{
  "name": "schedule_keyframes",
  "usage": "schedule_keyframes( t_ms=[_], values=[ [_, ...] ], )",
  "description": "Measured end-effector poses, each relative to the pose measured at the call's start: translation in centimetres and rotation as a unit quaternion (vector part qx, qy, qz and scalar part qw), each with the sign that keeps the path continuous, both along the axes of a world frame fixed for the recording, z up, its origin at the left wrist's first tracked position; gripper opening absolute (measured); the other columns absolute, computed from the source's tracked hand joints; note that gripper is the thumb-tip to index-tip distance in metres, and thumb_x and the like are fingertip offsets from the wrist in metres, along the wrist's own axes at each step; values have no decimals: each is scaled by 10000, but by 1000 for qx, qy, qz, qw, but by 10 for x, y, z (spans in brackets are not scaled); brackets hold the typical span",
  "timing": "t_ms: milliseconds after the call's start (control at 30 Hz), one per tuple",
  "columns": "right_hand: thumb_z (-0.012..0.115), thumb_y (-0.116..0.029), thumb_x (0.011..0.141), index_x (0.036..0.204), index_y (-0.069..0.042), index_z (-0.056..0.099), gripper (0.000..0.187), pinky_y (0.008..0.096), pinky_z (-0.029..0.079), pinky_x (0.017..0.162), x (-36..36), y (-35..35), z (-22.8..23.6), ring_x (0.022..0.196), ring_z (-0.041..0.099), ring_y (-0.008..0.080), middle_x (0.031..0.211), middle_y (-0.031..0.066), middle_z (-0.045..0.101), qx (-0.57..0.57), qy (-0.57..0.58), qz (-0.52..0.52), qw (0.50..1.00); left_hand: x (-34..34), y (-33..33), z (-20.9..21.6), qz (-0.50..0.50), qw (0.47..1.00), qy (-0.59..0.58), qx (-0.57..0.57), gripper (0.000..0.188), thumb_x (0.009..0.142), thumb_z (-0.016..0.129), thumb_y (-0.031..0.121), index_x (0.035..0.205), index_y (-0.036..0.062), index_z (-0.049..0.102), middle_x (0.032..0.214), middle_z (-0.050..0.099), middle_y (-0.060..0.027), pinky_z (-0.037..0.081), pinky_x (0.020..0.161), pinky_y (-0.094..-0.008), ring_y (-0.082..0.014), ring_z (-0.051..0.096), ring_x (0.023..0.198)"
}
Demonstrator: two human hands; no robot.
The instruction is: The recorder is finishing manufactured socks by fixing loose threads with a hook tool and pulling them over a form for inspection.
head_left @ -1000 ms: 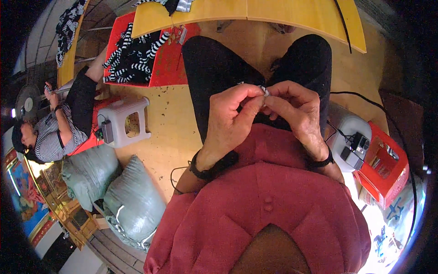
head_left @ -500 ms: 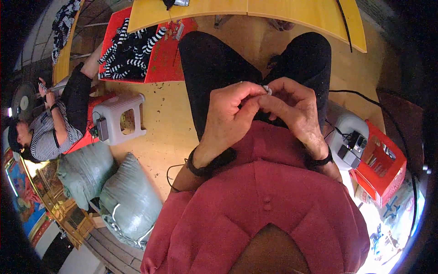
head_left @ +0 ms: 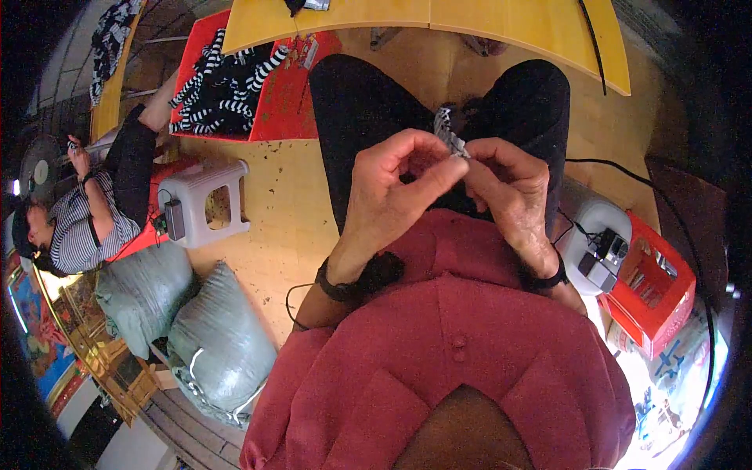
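In front of my knees, a small piece of black-and-white striped fabric [head_left: 446,128] sticks up from between my two hands. My left hand [head_left: 395,188] is closed, pinching its lower end between thumb and fingers. Close against it, my right hand [head_left: 511,178] has its fingertips pressed together on the same end of the fabric. The fingers hide that end, so its exact shape cannot be made out. Both hands are above my lap, over my black trousers [head_left: 368,98].
Beyond my knees is a yellow table [head_left: 352,19]. A red box [head_left: 286,110] of striped black-and-white fabric pieces [head_left: 235,110] stands at the left. A person [head_left: 94,219] sits far left, near a grey stool [head_left: 205,200] and stuffed sacks [head_left: 223,337]. At right are a red crate [head_left: 654,290] and black cable [head_left: 666,192].
More of the striped fabric now shows, rising above my fingers. My hands have drawn slightly apart. The person at the left has shifted a hand.
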State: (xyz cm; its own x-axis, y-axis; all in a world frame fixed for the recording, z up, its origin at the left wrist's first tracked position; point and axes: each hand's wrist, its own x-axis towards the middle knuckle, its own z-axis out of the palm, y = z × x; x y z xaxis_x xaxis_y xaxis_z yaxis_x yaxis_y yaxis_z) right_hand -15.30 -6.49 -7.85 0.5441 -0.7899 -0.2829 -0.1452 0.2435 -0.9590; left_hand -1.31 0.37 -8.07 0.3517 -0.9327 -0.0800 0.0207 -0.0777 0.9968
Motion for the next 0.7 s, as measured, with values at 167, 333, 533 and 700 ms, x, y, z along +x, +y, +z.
schedule_keyframes(
  t_ms=[167, 333, 533, 700],
  values=[
    [620, -38, 804, 873, -4, 641, 80, 190, 423, 581, 0, 5, -2, 679, 510, 35, 732, -20, 597, -3, -32, -3, 999, 6, 0, 6, -27, 998, 38, 43, 99, 769, 684, 65, 794, 9, 606, 712, 605, -4, 430, 567, -178, -45, 535, 647],
    [600, -76, 822, 870, -45, 641, 70, 174, 326, 505, -4, 2, -2, 590, 431, 10, 703, -43, 568, 161, -107, -31, 981, 8, 1, 5, -33, 985, 147, 82, 100, 765, 687, 60, 781, 5, 605, 700, 598, -2, 407, 535, -161, -31, 519, 622],
    [605, -93, 822, 818, -53, 610, 41, 173, 317, 512, -5, 1, -3, 579, 418, 13, 705, -47, 555, 158, -125, 16, 979, -5, -2, 2, 39, 996, -74, 25, 73, 758, 636, -12, 733, 20, 575, 709, 606, -13, 408, 525, -169, -39, 527, 615],
    [600, -73, 819, 808, -27, 587, 50, 202, 395, 570, -1, 11, -12, 620, 489, 55, 703, -25, 562, 20, -63, 19, 998, -6, -7, -3, 118, 982, 147, -21, 180, 729, 623, -45, 855, 31, 519, 761, 623, -64, 404, 498, -184, -62, 536, 600]
  ],
)
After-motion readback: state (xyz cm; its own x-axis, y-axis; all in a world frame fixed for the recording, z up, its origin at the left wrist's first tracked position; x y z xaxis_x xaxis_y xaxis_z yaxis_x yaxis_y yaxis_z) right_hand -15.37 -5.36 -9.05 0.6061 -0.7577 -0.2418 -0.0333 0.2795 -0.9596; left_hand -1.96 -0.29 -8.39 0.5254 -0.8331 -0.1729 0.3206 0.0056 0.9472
